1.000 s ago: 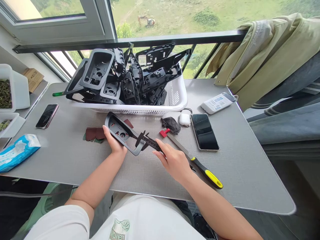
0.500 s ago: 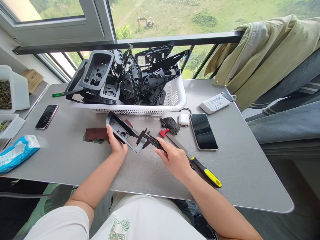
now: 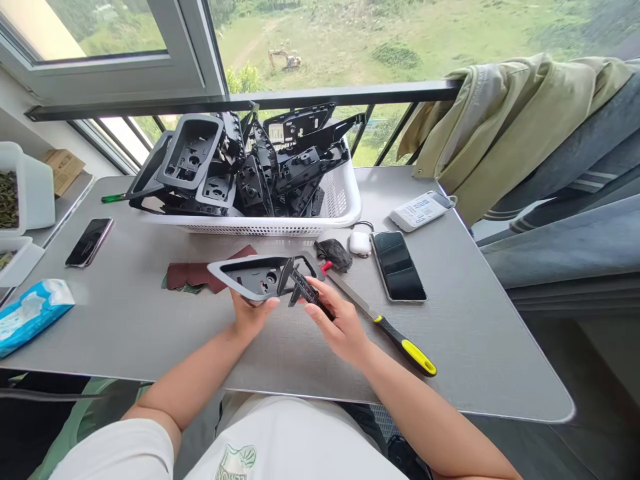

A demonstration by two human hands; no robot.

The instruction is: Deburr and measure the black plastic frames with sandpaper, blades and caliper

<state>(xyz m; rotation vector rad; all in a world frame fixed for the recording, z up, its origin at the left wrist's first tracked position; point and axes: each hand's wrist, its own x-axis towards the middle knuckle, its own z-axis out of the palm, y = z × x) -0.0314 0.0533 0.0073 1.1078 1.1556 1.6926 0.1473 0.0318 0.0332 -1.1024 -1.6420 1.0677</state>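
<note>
My left hand (image 3: 251,313) grips a grey plastic housing (image 3: 240,280) from below, its thumb against the near rim. The part is held above the table with its recessed inside facing up. In my right hand (image 3: 340,320) is a black caliper (image 3: 305,288), its jaws pointing left at the near rim of the housing. Whether the jaws touch the plastic I cannot tell. Behind the housing lies brown sandpaper (image 3: 187,275). A file with a black and yellow handle (image 3: 407,347) rests beside my right hand.
A white basket (image 3: 345,213) heaped with black and grey plastic parts (image 3: 255,173) stands at the back. To the right are a crumpled black cloth (image 3: 334,255), a white earbud case (image 3: 360,244), a phone (image 3: 399,267) and a white device (image 3: 421,210). At left are another phone (image 3: 90,242) and a blue packet (image 3: 35,313).
My left hand has turned the housing so it lies more crosswise, with its far end swung to the right. The caliper has stayed close to its rim, angled more steeply. The view has shifted slightly.
</note>
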